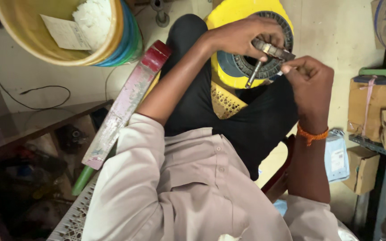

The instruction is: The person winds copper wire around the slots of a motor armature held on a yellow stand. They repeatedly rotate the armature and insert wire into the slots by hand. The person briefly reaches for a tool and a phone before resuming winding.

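Both hands meet in the upper right of the frame, over the person's lap. The left hand (246,35) comes in from the upper left and curls over a short metal part (271,50), its fingers pressed together around the part's upper-left end, thumb underneath. The right hand (307,73) rises from the lower right and pinches the part's other end between thumb and bent forefinger; the remaining fingers are folded into the palm. So each hand is closed on one end of the same piece, and neither is clearly nearer to it than the other.

The metal part's long axis runs from upper left down to lower right, across the gap between the hands. A thin grey rod (253,76) hangs from it, slanting down and to the left, its lower tip free and just in front of the wheel behind.

That wheel is a yellow disc with a dark ribbed hub (228,73), resting against the black trousers (251,120) just beneath the hands. An orange thread band (311,134) circles the right wrist. Farther out, a worn red and pink board (126,100) leans diagonally at centre left, a yellow bucket (32,40) fills the upper left corner, and cardboard boxes (371,105) sit on shelves at the right edge.
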